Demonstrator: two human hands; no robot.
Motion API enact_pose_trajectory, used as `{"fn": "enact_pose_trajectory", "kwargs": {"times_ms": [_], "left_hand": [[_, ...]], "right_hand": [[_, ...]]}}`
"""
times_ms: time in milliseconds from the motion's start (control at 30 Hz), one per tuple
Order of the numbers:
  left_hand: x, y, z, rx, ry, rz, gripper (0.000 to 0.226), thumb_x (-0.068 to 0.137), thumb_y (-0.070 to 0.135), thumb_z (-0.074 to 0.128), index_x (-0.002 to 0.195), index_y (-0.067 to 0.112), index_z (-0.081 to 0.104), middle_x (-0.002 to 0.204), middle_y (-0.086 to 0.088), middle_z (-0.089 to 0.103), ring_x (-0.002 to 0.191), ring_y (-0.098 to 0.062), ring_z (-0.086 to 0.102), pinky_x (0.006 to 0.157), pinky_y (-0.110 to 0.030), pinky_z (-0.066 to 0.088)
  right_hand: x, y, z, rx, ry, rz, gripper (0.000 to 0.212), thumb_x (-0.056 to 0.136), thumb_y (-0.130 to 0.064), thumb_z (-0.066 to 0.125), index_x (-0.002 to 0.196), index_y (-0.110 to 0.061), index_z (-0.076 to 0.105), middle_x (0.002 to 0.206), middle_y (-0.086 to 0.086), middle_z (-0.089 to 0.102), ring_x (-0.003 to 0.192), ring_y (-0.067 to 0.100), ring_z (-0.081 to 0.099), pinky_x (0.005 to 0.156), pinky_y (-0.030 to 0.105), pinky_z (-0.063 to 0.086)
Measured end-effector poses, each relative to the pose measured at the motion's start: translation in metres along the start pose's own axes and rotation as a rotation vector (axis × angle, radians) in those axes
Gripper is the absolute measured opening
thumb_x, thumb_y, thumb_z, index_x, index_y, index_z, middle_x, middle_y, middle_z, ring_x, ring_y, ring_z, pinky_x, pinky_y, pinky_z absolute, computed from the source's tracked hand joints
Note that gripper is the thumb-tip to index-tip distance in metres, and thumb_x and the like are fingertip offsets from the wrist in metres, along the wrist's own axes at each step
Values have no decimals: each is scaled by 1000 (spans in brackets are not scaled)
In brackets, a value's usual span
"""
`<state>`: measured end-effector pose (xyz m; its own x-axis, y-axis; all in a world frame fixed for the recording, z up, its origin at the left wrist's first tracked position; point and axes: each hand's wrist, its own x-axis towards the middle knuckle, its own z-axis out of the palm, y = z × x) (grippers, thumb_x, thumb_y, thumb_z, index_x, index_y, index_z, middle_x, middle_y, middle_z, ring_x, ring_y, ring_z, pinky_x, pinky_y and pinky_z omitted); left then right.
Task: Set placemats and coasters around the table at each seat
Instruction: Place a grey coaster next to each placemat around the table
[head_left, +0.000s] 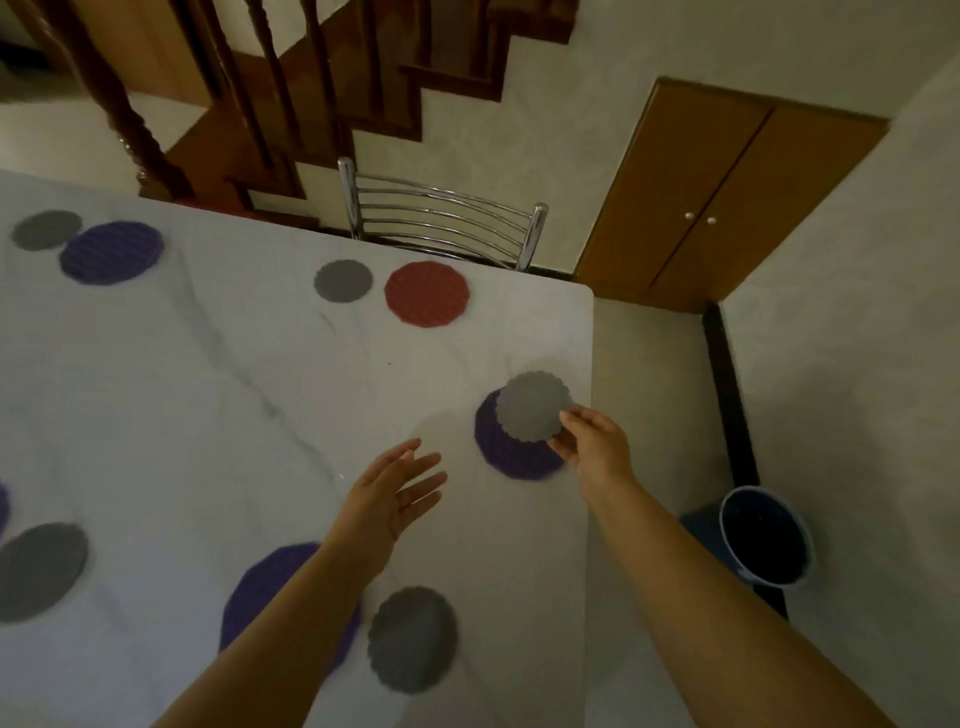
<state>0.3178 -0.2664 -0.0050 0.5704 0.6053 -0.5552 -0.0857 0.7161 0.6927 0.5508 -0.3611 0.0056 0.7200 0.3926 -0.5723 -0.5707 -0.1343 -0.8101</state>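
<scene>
You're looking down at a white marble-look table (218, 395) w/ grey veining; its rounded corner sits just beyond your right hand (592, 447). That hand pinches a grey scallop-edged coaster (532, 405) by its near edge, thumb on top, fingers under. The coaster is held over the far part of a round purple placemat (511, 457), which lies flat on the table right under and to the left of that hand, near the table's right edge. Can't tell if the coaster touches the mat.

Your left hand (395, 493) is open, fingers spread, palm facing right, empty, hovering over bare tabletop left of the purple mat.

Under your left forearm lies another purple placemat (270, 587), partly hidden by the arm, w/ a grey coaster (413, 647) just right of it, between your two forearms. Well beyond both hands, at the far edge: a red placemat (427, 293) w/ a grey coaster (343, 280) just left of it, apart. Far left of your left hand: a purple placemat (111, 252) w/ a grey coaster (47, 229) touching or overlapping its left side. At the left frame edge, near you, one more grey coaster (41, 571).

Room: a chrome slat-back chair (441, 221) is tucked in at the far side, behind the red mat. Beyond it, a dark wood staircase (291, 83) w/ turned balusters. Right of the chair, a low brown two-door cabinet (727, 197) w/ small round knobs, set in a pale wall. On the pale floor, right of your right forearm, stands a dark blue bucket (766, 535).
</scene>
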Motion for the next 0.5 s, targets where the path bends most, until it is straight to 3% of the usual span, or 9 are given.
{"fn": "enact_pose_trajectory", "kwargs": {"times_ms": [133,333,500], "left_hand": [[13,-8,8,31,74,9,29,100,20,40,125,12,54,121,-13,66,106,-30,66,80,-34,59],[33,-13,11,1,159,4,29,101,21,39,123,13,56,121,-13,65,107,-30,65,79,-35,58],[42,-14,12,-92,182,-17,32,100,25,39,125,13,55,120,-13,66,105,-31,66,77,-36,60]], "right_hand": [[47,-8,-2,63,75,40,4,87,-3,60,88,-7,60,83,7,63,73,18,61,52,24,57],[104,-9,14,96,81,70,26,87,-3,59,113,-2,58,89,11,62,74,18,60,62,28,54],[136,-11,22,59,130,53,16,88,0,57,103,-6,57,96,16,60,70,18,57,60,27,53]]}}
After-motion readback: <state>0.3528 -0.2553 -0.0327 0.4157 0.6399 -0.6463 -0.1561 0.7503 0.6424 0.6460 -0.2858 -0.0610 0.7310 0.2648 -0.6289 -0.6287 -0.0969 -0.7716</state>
